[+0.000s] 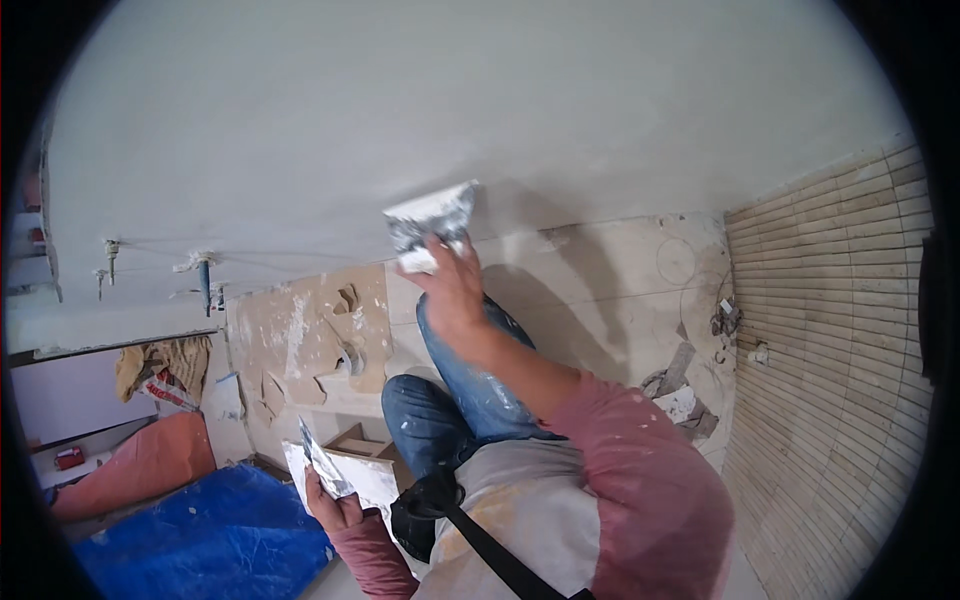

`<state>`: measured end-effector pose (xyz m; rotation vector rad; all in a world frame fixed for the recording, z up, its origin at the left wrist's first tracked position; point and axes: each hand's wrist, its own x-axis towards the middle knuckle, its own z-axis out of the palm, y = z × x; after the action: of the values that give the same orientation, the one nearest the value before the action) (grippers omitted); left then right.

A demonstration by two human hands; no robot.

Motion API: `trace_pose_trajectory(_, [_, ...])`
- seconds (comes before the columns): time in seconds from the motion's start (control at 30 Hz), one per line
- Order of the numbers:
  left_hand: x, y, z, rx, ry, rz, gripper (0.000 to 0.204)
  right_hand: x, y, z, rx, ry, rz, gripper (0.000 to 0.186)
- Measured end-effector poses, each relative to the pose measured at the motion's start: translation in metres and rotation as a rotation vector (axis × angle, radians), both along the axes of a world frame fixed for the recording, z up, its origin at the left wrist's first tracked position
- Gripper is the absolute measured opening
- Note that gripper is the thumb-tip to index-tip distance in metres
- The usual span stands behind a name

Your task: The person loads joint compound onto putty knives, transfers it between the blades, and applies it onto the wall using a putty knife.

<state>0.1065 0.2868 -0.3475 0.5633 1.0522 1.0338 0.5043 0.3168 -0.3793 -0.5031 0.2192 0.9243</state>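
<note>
My right hand (458, 290) is closed on a wide putty knife (440, 215) smeared with white compound. Its blade lies at or very near the grey plastered wall (560, 110), low down by the floor. Lower left, my left hand (335, 503) grips a second putty knife (325, 468), its shiny metal also coated in white. A pale board or sheet (368, 482) shows just behind that hand; whether the fingers touch it I cannot tell. My fingers and the compound cover both handles.
Pipe fittings (205, 285) stick out of the wall at left. Torn brown cardboard (300, 330) with a tape roll (350, 360) covers some floor. A blue tarp (210, 535) lies lower left, rubble (685, 390) by the ribbed tiled wall (830, 330) at right.
</note>
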Motion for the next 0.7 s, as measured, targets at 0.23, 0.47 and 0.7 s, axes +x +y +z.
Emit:
trace_pose_trajectory(0.23, [0.017,-0.001,0.007,-0.017,0.006,0.004,0.025,0.04,0.004,-0.281,-0.42,0.314,0.073,0.032])
trace_pose_trajectory(0.47, [0.043,-0.018,0.042,0.016,0.21,0.103,0.029,0.028,0.062,-0.337,-0.482,0.384,0.1,0.033])
trace_pose_trajectory(0.7, [0.022,-0.022,0.046,0.056,0.142,0.088,0.032,0.038,0.104,-0.345,-0.42,0.356,0.165,0.035])
